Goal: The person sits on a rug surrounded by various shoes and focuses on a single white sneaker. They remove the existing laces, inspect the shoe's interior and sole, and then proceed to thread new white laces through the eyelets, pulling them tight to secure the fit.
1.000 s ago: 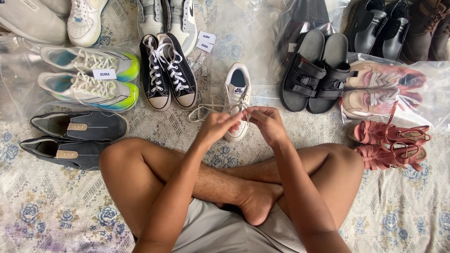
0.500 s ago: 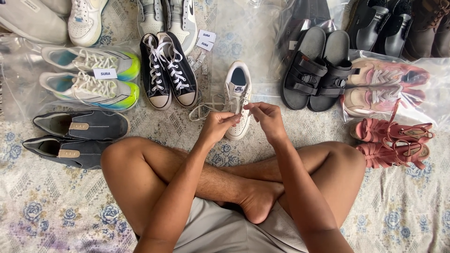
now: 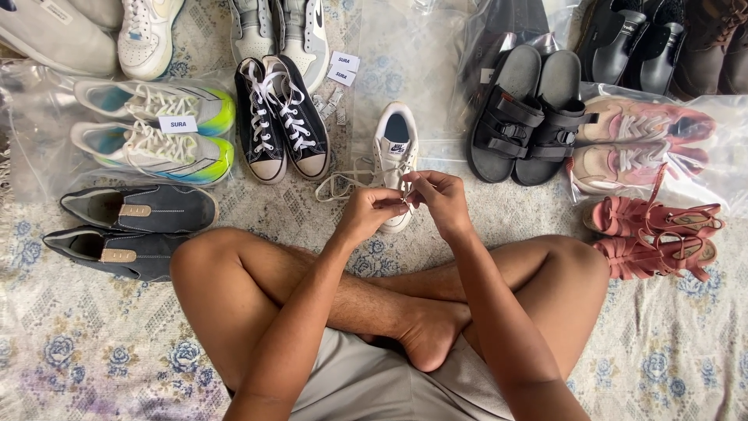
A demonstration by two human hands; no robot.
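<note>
- Far left of the frame: a pair of dark slip-on shoes (image 3: 128,230) lies on the patterned rug (image 3: 93,351), toes pointing left, just beside the person's knee.
- Upper left: a pair of white running shoes with green and yellow heels (image 3: 156,129) rests on a clear plastic bag, a small white label on the laces; above them, parts of white sneakers (image 3: 144,31) at the top edge.
- Left of centre: a pair of black high-top sneakers with white laces (image 3: 282,117) stands side by side, toes toward the person; small white paper tags (image 3: 341,68) lie just to their right.
- Centre: a single white sneaker (image 3: 395,152) lies on the rug, toe toward the person, its loose lace (image 3: 343,183) trailing in a loop to the left.
- Centre, below the sneaker: the left hand (image 3: 372,214) is closed in a pinch on the lace near the shoe's toe end.
- Centre, just right of it: the right hand (image 3: 440,199) also pinches the lace, fingertips touching those of the left hand, above the front of the white sneaker.
- Right of centre: a pair of black strap sandals (image 3: 530,117) lies side by side on clear plastic.
- Right: a pair of pink and cream sneakers (image 3: 643,144) sits inside a clear bag.
- Lower right: a pair of red strappy sandals (image 3: 654,234) lies near the person's other knee.
- Bottom centre: crossed bare legs (image 3: 374,304) fill the foreground.
</note>
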